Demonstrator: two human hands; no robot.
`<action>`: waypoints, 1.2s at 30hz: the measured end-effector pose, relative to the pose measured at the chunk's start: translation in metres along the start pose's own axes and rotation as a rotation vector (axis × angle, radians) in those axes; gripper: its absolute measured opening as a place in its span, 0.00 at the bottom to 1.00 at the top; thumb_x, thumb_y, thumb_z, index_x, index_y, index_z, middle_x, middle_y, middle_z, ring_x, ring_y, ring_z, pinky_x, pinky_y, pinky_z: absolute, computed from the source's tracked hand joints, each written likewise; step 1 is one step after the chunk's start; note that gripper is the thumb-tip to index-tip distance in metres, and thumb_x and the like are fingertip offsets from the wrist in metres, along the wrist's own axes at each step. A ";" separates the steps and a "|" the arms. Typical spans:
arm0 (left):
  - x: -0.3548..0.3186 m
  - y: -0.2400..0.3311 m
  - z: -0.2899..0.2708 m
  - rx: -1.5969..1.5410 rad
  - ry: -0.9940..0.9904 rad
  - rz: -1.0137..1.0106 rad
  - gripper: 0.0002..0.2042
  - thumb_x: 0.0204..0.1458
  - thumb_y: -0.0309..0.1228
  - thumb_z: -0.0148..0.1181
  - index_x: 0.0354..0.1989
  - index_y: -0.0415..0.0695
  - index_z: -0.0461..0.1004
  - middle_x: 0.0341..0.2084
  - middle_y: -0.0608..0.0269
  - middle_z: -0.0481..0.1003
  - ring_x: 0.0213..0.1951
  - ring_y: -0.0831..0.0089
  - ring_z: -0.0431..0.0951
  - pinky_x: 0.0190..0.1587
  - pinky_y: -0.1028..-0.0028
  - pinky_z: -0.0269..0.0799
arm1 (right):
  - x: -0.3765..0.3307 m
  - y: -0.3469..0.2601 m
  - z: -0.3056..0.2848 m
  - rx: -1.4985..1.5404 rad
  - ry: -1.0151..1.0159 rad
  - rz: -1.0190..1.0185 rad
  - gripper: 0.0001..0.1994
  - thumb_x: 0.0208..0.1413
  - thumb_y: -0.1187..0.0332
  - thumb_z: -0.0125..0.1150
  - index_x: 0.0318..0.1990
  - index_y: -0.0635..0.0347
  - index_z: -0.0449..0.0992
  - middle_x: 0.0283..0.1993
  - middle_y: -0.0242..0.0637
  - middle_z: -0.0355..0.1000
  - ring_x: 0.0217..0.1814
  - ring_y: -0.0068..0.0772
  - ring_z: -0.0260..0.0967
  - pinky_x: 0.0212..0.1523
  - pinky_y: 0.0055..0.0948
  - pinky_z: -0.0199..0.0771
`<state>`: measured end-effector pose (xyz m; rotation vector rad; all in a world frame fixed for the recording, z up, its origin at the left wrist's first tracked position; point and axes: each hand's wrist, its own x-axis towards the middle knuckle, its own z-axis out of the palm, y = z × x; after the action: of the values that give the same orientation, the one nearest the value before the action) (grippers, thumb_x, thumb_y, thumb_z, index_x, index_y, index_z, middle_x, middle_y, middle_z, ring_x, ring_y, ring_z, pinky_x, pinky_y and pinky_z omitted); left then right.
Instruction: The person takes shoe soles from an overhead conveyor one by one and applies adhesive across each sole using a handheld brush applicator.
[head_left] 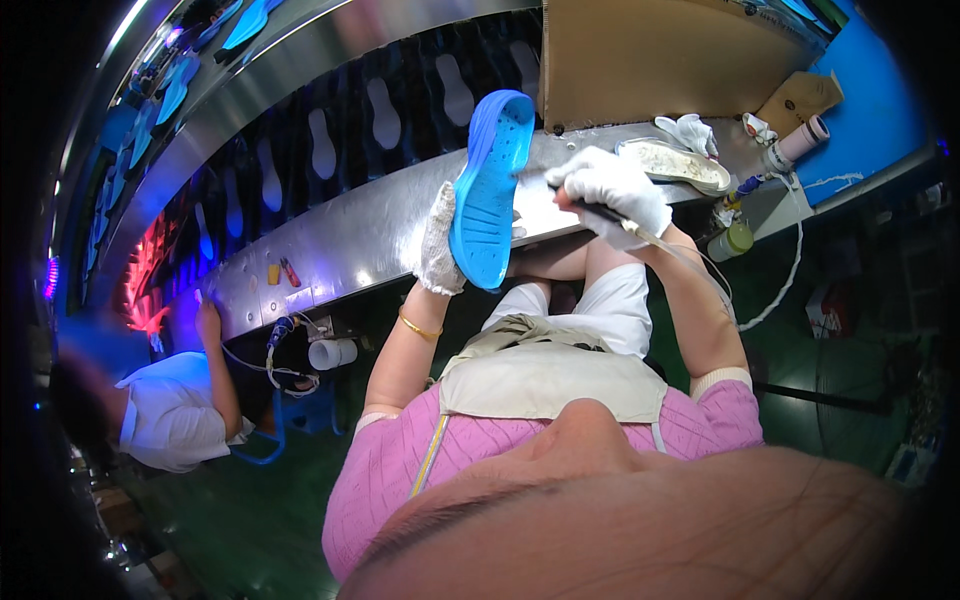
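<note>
My left hand, in a white knit glove, grips a bright blue shoe sole by its left edge. The sole is held nearly upright, its ribbed and dimpled hollow side in view. To its right, my gloved right hand is closed round a slim dark-handled tool. A pale tube runs from the tool along my right forearm. The tool's tip is hard to make out, and it appears apart from the sole. Behind my right hand lies a stained white sole-shaped piece on the metal ledge.
Soles ride on a dark conveyor beyond the metal ledge. Cardboard stands at the back right. White cloth, a pink cylinder and a yellowish jar are at right. A co-worker sits at left.
</note>
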<state>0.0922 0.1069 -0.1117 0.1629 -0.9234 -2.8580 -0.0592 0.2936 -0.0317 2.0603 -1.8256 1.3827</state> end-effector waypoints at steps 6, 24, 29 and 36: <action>0.011 0.009 0.001 -0.099 0.027 0.115 0.32 0.58 0.54 0.38 0.59 0.38 0.58 0.48 0.49 0.70 0.45 0.53 0.74 0.48 0.57 0.73 | 0.002 -0.012 0.034 0.141 -0.102 0.001 0.13 0.35 0.75 0.68 0.32 0.59 0.74 0.36 0.42 0.72 0.37 0.44 0.69 0.38 0.33 0.70; -0.001 -0.012 0.003 -0.338 -0.157 0.010 0.35 0.57 0.57 0.35 0.62 0.38 0.54 0.55 0.43 0.63 0.52 0.46 0.69 0.56 0.52 0.65 | 0.004 0.015 0.044 0.649 0.520 0.433 0.04 0.48 0.78 0.63 0.30 0.63 0.74 0.30 0.34 0.74 0.30 0.19 0.70 0.33 0.17 0.70; -0.002 -0.013 0.003 -0.187 -0.007 0.027 0.34 0.57 0.56 0.36 0.61 0.38 0.55 0.53 0.44 0.66 0.51 0.50 0.71 0.54 0.55 0.68 | 0.012 0.015 0.046 0.595 0.588 0.413 0.04 0.48 0.78 0.64 0.30 0.63 0.74 0.30 0.35 0.74 0.30 0.19 0.70 0.34 0.18 0.71; -0.007 -0.012 0.006 -0.164 0.039 0.047 0.34 0.57 0.56 0.36 0.61 0.38 0.56 0.53 0.47 0.67 0.51 0.54 0.71 0.53 0.56 0.68 | 0.010 0.008 0.052 0.644 0.712 0.474 0.04 0.49 0.77 0.64 0.31 0.63 0.73 0.29 0.34 0.74 0.29 0.18 0.70 0.33 0.16 0.71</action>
<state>0.0969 0.1206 -0.1132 0.1763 -0.6726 -2.8598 -0.0376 0.2538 -0.0598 0.9878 -1.6958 2.6533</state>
